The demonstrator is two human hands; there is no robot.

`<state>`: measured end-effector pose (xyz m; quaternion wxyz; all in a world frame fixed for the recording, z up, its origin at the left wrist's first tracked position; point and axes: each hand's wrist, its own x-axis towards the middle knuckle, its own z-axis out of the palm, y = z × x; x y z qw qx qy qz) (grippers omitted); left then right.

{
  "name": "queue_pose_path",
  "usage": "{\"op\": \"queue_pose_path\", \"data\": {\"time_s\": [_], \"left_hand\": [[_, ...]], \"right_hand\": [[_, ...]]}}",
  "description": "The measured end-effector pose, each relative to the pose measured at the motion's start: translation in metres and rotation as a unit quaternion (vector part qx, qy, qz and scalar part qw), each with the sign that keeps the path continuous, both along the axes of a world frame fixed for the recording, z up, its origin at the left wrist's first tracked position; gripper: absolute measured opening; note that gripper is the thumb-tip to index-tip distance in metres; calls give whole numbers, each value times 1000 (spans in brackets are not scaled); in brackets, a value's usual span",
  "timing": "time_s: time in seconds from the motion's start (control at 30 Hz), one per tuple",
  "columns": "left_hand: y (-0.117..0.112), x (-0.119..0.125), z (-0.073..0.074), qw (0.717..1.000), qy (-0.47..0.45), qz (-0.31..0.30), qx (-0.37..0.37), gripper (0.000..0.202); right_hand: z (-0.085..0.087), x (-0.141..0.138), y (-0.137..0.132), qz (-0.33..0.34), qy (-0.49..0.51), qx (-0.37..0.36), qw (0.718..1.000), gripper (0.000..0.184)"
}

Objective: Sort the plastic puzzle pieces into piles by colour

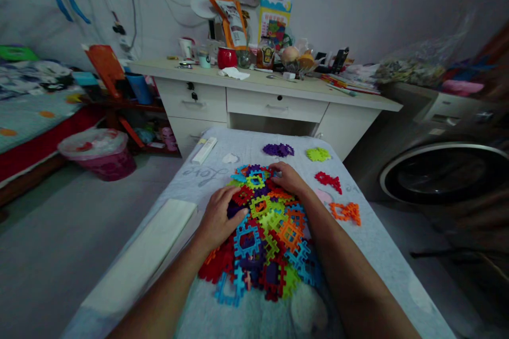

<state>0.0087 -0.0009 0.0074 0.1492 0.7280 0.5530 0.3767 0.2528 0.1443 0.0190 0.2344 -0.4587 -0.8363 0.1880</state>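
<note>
A heap of coloured interlocking plastic pieces [265, 233] lies in the middle of a cloth-covered table [382, 254]. My left hand [220, 215] rests flat on the heap's left side, fingers stretched over the pieces. At the heap's far right edge my right hand [289, 178] lies on the pieces, its fingers curled over them; I cannot make out whether it grips one. Small sorted groups sit beyond: purple pieces [278, 150], yellow-green pieces [318, 154], red pieces [328, 180] and orange pieces [345, 212].
A long white box [151, 246] lies along the table's left edge, a smaller white box [204, 150] at the far left. A white desk [274, 100] crowded with items stands behind, a washing machine [441, 169] at the right, a pink bin [99, 152] and a bed at the left.
</note>
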Motion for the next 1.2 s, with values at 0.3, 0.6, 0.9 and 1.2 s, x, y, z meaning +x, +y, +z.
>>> {"op": "queue_pose_path", "data": {"time_s": [0.3,0.6,0.9,1.2], "left_hand": [[1,-1,0,1000,5,-2,-6,46],[1,0,0,1000,10,1,0,46],[1,1,2,1000,7,0,5,46],[1,1,1,1000,6,2,3,47]], "right_hand": [[19,20,-1,-41,101,-71,991,19],[51,126,-6,-256,81,-74,960,20],[52,159,-13,-359,-54,-152,919,23],[43,167,-10,-436,-118,-92,887,40]]}}
